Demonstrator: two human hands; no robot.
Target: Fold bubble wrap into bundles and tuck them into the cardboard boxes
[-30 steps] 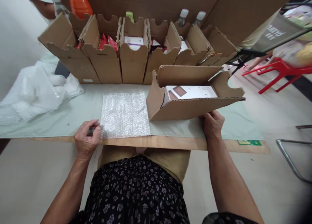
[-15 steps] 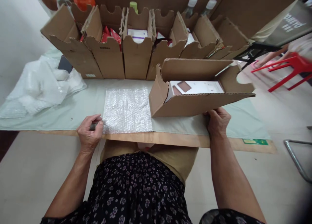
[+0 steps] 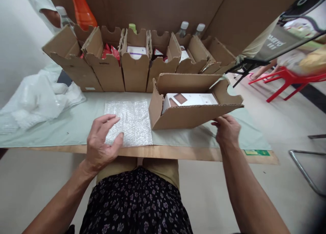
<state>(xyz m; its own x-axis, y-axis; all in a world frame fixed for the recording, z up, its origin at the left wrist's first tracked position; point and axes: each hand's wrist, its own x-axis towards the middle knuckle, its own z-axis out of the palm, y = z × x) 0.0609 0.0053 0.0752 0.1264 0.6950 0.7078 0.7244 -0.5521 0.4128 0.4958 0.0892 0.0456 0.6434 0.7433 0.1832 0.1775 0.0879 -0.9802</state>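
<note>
My left hand [image 3: 104, 139] is open, thumb and fingers apart, over the left edge of a flat bubble wrap bag [image 3: 134, 123]; nothing is held in it. To the right of the bag sits an open cardboard box [image 3: 183, 118] with a slanted, overhanging right end. A white carton [image 3: 196, 100] with a brown printed picture lies inside that box. My right hand [image 3: 228, 130] is closed at the underside of the overhang, with its fingertips partly hidden by the cardboard edge.
Several cardboard bins [image 3: 136, 71] with red and white packs stand along the back. Bottles, one of them orange [image 3: 83, 11], rise behind them. Crumpled plastic wrapping [image 3: 38, 101] lies at left. Beyond the wooden table edge [image 3: 173, 152], a red stool [image 3: 282, 81] stands at right.
My left hand has lifted from the bag's left edge, moved right over it and opened. The right hand has shifted slightly rightward along the cardboard box. The camera view has also moved.
</note>
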